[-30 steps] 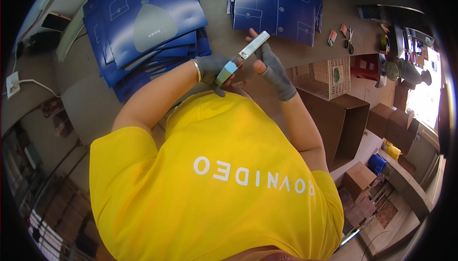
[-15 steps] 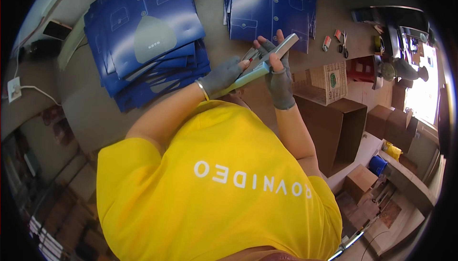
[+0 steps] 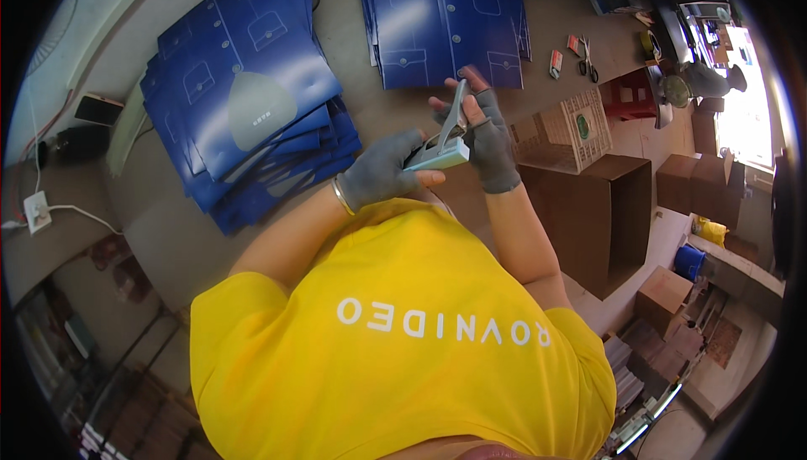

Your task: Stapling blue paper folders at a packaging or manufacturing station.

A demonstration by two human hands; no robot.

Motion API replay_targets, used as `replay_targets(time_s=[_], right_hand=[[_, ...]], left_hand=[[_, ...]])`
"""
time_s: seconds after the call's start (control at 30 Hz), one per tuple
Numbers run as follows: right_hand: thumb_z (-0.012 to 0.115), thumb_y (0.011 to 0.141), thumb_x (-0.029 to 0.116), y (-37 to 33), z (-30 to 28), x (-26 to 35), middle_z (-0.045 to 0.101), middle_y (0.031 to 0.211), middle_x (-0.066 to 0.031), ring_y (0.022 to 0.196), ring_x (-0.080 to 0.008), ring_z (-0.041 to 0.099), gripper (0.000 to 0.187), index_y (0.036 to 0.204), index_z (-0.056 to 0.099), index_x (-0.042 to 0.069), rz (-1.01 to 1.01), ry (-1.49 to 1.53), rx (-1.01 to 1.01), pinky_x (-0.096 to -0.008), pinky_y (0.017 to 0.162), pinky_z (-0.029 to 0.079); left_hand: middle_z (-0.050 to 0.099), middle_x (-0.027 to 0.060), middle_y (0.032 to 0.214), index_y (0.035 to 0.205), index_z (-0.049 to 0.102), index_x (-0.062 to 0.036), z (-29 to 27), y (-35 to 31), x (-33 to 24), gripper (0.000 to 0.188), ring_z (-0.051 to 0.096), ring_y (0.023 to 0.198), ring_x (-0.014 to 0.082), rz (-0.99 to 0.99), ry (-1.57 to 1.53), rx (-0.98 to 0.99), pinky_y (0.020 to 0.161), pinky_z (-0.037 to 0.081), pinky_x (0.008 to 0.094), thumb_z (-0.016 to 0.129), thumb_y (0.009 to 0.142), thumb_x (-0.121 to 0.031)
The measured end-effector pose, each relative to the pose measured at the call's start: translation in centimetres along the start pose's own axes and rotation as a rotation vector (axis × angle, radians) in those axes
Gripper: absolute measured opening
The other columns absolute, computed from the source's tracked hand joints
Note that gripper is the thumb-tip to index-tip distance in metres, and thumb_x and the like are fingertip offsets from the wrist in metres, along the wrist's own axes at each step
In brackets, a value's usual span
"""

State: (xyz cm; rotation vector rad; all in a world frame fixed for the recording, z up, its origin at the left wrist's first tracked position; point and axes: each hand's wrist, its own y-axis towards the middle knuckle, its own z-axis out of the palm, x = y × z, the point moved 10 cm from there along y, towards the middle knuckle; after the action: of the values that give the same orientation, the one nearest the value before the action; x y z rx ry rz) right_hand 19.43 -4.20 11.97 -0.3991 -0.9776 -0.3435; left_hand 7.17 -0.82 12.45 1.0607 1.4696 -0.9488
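Note:
A pale blue and grey stapler (image 3: 444,155) is held above the table edge, in front of my chest. Its top arm is tilted up away from the base. My left hand (image 3: 382,167), in a grey fingerless glove, closes around one end of the base with the thumb along its side. At the other end, my right hand (image 3: 490,142), gloved the same way, pinches the raised arm with thumb and fingers. Beyond my hands lie a left stack of blue printed folders (image 3: 252,81), fanned out unevenly, and a neater right stack of blue folders (image 3: 445,23).
Scissors (image 3: 587,60) and a small red-and-white box (image 3: 556,64) lie right of the folders. A woven basket (image 3: 580,128) and an open cardboard box (image 3: 593,224) stand to my right. A dark phone-like slab (image 3: 99,110) and a white power strip (image 3: 36,212) are at far left.
The stapler has turned in my hands, and its arm now stands up at a steeper angle from the base. My left hand has moved lower. The view has shifted slightly right.

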Motion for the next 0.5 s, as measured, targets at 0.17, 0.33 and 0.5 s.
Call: replay_targets(time_s=[0.17,0.33,0.5], right_hand=[[0.049,0.098,0.018,0.0,-0.8,0.6,0.050,0.123,-0.0125,0.105,-0.0229,0.059,0.039,0.133,0.039,0.004,-0.031,-0.090,-0.015,-0.0324,0.087,0.051],[0.046,0.099,0.027,-1.4,0.3,-2.8,0.057,0.111,-0.0107,0.097,-0.0178,0.059,0.031,0.119,0.054,0.003,0.172,-0.227,0.052,-0.0298,0.085,0.049],[0.036,0.088,0.069,-4.3,-1.1,-11.1,0.055,0.122,-0.0127,0.108,-0.0251,0.057,0.077,0.129,0.047,0.004,0.373,0.019,0.089,-0.0379,0.097,0.044]], left_hand=[[0.054,0.0150,0.079,0.095,0.055,-0.0020,0.3,0.0,-0.4,0.049,0.055,0.072,0.0256,0.015,-0.004,0.058,0.067,0.043,0.0330,0.074,0.078,-0.043],[0.061,0.0191,0.087,0.106,0.052,-0.0015,0.1,0.2,-1.8,0.058,0.062,0.082,0.0317,0.008,0.148,0.003,0.072,0.047,0.0367,0.066,0.081,-0.052],[0.062,0.0231,0.095,0.119,0.047,0.0028,-1.0,0.8,1.1,0.072,0.063,0.093,0.0375,-0.282,0.402,-0.132,0.077,0.049,0.0398,0.056,0.085,-0.060]])
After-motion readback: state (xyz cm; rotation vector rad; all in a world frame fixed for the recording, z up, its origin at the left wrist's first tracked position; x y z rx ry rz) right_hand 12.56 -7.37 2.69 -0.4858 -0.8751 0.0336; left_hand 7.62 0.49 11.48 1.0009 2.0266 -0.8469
